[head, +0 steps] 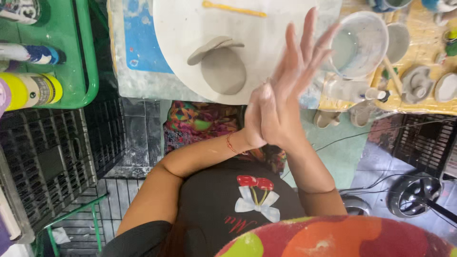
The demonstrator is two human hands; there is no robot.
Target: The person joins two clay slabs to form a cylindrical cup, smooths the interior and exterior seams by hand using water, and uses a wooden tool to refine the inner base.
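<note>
Hands: your left hand point(259, 116) and right hand point(290, 90) are pressed palm to palm above the near edge of the round white work board point(176, 28), fingers stretched out. Whether any clay sits between the palms cannot be told; nothing shows at the edges.
Grip: both hands are flat and spread, closed around nothing visible.
Clay: the round flat grey clay disc point(223, 70) lies on the board just left of your hands, with a smaller curved grey clay slab point(209, 47) overlapping its upper edge.
Nearby: a white bowl of cloudy water point(359, 45) stands just right of your fingertips; a thin yellow modelling stick point(235, 9) lies at the board's far side.
Advice: keep your palms level and pressure even, and stay clear of the bowl rim.
</note>
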